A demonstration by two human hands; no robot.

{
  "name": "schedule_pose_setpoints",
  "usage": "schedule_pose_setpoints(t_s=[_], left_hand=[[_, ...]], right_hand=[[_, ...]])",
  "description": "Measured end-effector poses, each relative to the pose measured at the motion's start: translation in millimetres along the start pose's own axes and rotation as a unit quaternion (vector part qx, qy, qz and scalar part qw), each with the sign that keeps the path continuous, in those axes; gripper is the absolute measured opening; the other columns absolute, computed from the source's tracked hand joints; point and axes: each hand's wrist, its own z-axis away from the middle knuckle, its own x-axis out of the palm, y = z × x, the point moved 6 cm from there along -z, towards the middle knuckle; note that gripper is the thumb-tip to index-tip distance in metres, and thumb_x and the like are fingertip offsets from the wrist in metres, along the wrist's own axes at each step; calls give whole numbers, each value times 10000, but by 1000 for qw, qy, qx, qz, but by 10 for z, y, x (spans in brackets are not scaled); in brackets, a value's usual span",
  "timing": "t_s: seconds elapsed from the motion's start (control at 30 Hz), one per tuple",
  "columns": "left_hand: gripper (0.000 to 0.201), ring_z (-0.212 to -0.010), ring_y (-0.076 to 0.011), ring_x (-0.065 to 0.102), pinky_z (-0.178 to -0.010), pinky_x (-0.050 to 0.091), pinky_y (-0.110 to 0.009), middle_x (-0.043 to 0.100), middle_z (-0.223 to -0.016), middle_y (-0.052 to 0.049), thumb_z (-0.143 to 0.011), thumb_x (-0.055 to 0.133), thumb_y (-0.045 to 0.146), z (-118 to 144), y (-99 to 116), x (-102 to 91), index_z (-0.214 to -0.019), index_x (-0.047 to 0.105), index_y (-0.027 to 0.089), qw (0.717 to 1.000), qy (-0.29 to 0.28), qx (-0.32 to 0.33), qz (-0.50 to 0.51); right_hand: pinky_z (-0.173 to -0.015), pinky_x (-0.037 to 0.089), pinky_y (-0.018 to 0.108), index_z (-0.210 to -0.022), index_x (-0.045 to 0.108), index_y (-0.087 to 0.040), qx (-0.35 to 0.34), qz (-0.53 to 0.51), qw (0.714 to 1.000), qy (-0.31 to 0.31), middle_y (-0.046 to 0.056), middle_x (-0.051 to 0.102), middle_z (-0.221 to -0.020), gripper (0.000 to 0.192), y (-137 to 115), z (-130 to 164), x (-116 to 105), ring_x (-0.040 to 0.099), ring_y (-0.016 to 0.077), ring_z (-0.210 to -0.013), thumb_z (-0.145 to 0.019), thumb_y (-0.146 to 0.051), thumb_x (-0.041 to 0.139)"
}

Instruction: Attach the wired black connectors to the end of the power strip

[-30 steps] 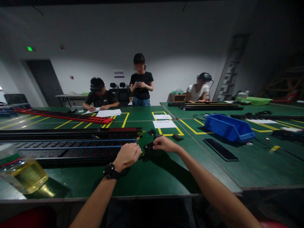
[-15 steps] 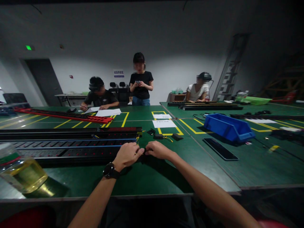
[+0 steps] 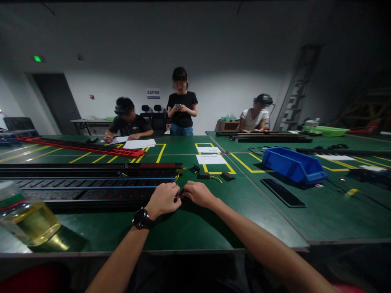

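green table (image 3: 195,228) | long black strips (image 3: 91,189) | blue bin (image 3: 293,165) | bottle (image 3: 24,215) | papers (image 3: 210,158)

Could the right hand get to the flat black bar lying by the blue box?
Probably yes. The right hand is at the end of the long black strip, and only bare green table lies between it and the flat black bar near the blue box.
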Motion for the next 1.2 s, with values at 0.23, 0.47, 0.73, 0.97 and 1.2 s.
schedule_pose_setpoints(t_s=[0.23, 0.47, 0.73, 0.97, 1.2], left_hand=[[100, -854, -228, 630, -743, 453, -347, 672, -946, -79, -890, 573, 264, -2, 14, 25, -862, 636, 191, 1000, -11, 2, -10], [125, -866, -240, 630, -751, 455, -362, 672, -958, -93, -905, 551, 264, -13, 32, 58, -890, 643, 180, 1000, -16, 5, -24], [95, -837, -234, 638, -722, 439, -359, 671, -906, -74, -875, 582, 271, -18, 49, 11, -841, 621, 192, 1000, -6, -4, -14], [112, -807, -232, 632, -712, 438, -365, 662, -885, -70, -890, 566, 273, -8, 56, -9, -834, 618, 191, 1000, -1, -2, -5], [115, -817, -235, 634, -720, 447, -366, 663, -894, -71, -885, 561, 272, -8, 56, -10, -844, 625, 187, 1000, -5, -4, -9]], right_hand=[[-770, 419, 257, -1134, 721, -231, 14, 9, 1000, -3, 53, 715, -1065, 185, 16, 13, -14, 663, 186, -933, -1001, -337, 651], [-748, 416, 258, -1128, 727, -232, 20, 38, 999, -9, 63, 725, -1059, 215, 0, 29, -48, 670, 193, -918, -1002, -384, 643], [-629, 321, 278, -799, 749, -207, 75, 58, 995, 15, 88, 745, -824, 480, 226, 29, -266, 657, 199, -741, -1039, -549, 512], [-616, 284, 289, -801, 739, -204, 291, 28, 935, 202, 109, 733, -793, 597, 1077, 285, -673, 618, 202, -694, -1094, -499, 311], [-669, 332, 312, -915, 767, -180, 382, 17, 910, 161, 158, 736, -939, 547, 1354, 409, -645, 624, 228, -798, -1095, -471, 340]])
